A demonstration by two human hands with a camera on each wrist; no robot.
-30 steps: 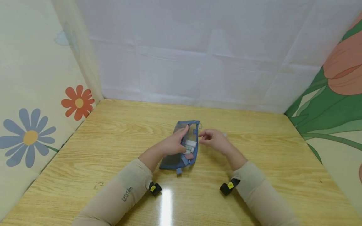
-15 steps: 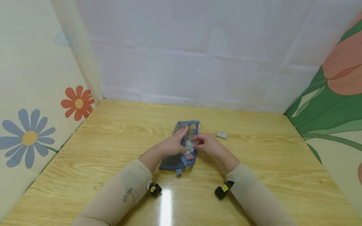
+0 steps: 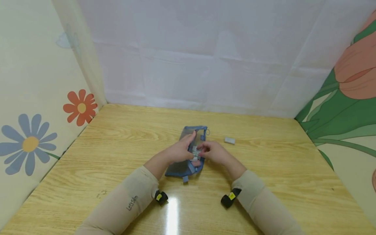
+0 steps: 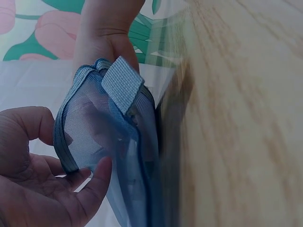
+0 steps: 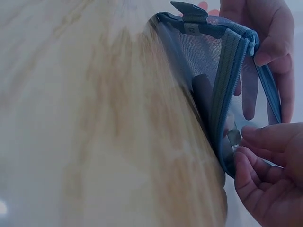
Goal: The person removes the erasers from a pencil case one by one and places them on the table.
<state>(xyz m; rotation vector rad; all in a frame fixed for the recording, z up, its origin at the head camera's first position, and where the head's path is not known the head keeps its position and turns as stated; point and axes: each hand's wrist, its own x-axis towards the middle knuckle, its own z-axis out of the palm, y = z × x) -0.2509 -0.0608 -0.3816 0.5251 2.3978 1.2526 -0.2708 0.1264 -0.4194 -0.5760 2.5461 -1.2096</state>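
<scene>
A blue-edged mesh zipper pouch stands on its side on the table, its zipped mouth spread towards the right. My left hand grips the pouch's edge from the left, fingers and thumb apart across the opening. My right hand reaches in at the mouth, and its thumb and fingertips pinch a small pale block; the fingers partly cover it. More small white pieces and a pink piece lie inside the pouch. Behind the right hand, a grey-white block lies on the table.
The wooden table runs back to a white cloth. Painted flower panels stand at the left and right. A key ring hangs at the pouch's far corner.
My right hand has moved left from beside the pouch into its mouth, uncovering the grey-white block on the table. The left hand and the pouch have stayed in place.
</scene>
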